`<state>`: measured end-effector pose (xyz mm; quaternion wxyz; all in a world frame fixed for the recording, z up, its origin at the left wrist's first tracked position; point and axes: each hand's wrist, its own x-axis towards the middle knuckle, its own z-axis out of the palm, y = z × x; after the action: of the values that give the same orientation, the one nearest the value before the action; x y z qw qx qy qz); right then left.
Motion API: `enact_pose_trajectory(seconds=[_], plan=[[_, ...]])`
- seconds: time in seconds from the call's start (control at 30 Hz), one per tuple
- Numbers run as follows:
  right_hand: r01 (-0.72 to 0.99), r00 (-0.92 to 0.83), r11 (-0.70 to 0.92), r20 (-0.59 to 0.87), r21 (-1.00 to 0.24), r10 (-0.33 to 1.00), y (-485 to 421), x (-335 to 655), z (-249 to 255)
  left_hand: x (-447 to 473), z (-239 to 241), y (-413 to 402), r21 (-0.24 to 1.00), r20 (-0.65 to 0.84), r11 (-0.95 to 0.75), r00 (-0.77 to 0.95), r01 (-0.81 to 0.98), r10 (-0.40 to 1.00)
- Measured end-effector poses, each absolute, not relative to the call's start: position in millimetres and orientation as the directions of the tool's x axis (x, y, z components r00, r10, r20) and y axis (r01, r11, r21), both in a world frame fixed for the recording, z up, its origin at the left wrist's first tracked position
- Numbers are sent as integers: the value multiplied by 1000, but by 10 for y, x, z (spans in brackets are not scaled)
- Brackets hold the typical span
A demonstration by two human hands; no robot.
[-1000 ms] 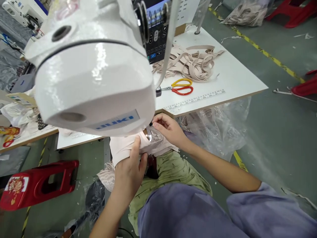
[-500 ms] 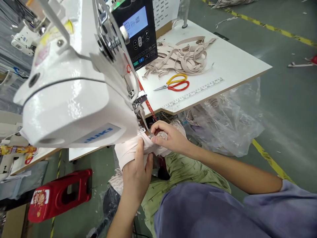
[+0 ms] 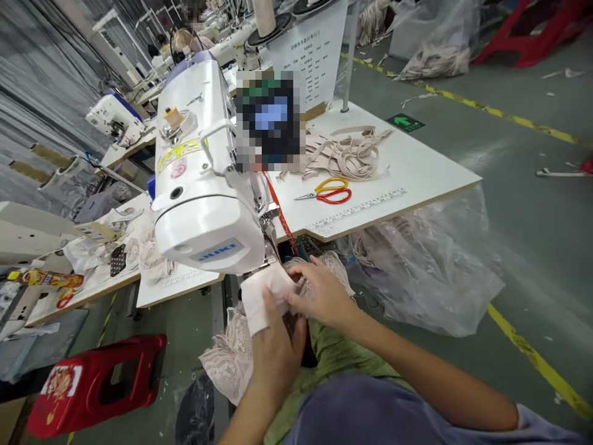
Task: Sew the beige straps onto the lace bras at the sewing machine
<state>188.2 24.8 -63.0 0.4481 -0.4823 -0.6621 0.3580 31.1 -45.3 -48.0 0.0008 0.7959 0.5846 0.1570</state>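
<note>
If the pale garment (image 3: 254,303), lying under the working end of the sewing machine (image 3: 208,222), were tugged unevenly, it could be puckered or a fingertip pricked. It is steadied from six o'clock by the left hand (image 3: 278,349) (fingers outstretched, thumb apart), and its three o'clock edge is pinched in the narrow grip of the right hand (image 3: 327,293). Scissors (image 3: 319,193) are seen toward one o'clock.

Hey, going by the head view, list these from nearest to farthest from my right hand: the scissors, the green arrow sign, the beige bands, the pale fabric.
1. Pale fabric: touching your right hand.
2. Scissors: on the white table, beyond the hand.
3. Beige bands: heaped behind the scissors.
4. Green arrow sign: past the table's far edge.
</note>
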Motion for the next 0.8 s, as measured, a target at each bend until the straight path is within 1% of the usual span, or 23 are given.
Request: enact_pose_trajectory(seconds=[0.07,0.1,0.13,0.2,0.27,0.3,0.33,0.37,0.4,0.47,0.53,0.6,0.67,0.73,0.8], plan=[[213,-155,184,152,-960,976,94,1930,-668,467,-562,-652,173,297,-392,332,903,895],[139,-167,130,106,-982,980,18,1970,-681,537,-585,-750,197,299,-430,364,881,882],[69,-174,85,72,-994,982,-53,2018,-689,592,-592,-838,255,277,-462,394,849,877],[-1,-155,43,43,-999,987,-167,2132,-681,642,-563,-962,465,163,-454,430,760,888],[21,-119,49,46,-999,992,-241,2244,-645,606,-496,-1001,690,-5,-333,464,642,886],[45,-123,56,50,-997,991,-266,2292,-618,563,-458,-992,761,-67,-263,476,593,877],[68,-138,61,52,-996,989,-286,2331,-589,511,-419,-970,800,-90,-218,472,559,877],[86,-164,68,53,-994,985,-302,2362,-559,454,-381,-937,816,-72,-209,454,539,888],[101,-195,77,56,-992,979,-316,2384,-530,398,-343,-896,812,-19,-233,424,534,905],[141,-254,95,56,-986,966,-341,2407,-480,307,-261,-796,774,132,-323,360,545,924],[186,-306,123,61,-975,950,-365,2412,-442,258,-168,-679,727,246,-433,386,534,889],[242,-361,163,67,-956,930,-386,2413,-410,248,-80,-554,694,249,-512,498,507,831],[304,-411,244,104,-921,906,-403,2413,-379,254,-26,-441,680,181,-551,617,484,766],[351,-458,377,194,-857,868,-416,2415,-350,252,-31,-361,668,145,-575,675,472,723],[394,-492,525,310,-754,814,-428,2418,-331,231,-94,-326,654,193,-608,678,451,710]])
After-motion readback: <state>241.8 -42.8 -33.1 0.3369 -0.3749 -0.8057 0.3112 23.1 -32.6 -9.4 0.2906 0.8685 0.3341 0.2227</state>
